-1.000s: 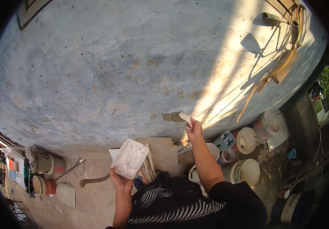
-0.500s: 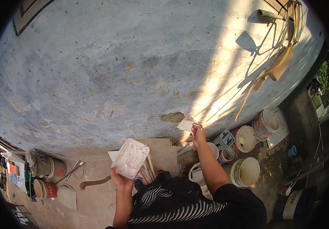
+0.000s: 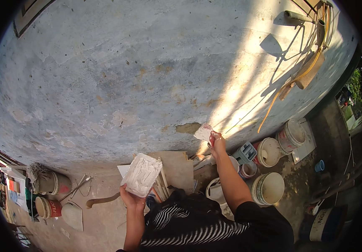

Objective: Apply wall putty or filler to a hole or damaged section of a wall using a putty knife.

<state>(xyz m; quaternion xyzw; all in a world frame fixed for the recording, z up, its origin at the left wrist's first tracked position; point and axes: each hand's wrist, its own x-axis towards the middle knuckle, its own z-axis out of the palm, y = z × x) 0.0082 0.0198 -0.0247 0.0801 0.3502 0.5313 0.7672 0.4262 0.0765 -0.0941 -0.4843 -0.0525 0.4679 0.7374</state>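
With our left hand [image 3: 134, 199] we grip the paste-covered board [image 3: 142, 175] at its lower-left corner, its white-coated face toward us. Our right hand [image 3: 218, 145] is closed on the red handle of the scraper [image 3: 202, 132]; the loaded blade sits just right of the bare patch [image 3: 187, 127] in the wall [image 3: 105, 84], and we cannot tell whether its edge makes contact. We have open room between board and scraper, and broad wall surface leftward and above; buckets [image 3: 258, 187] crowd the side near our right forearm
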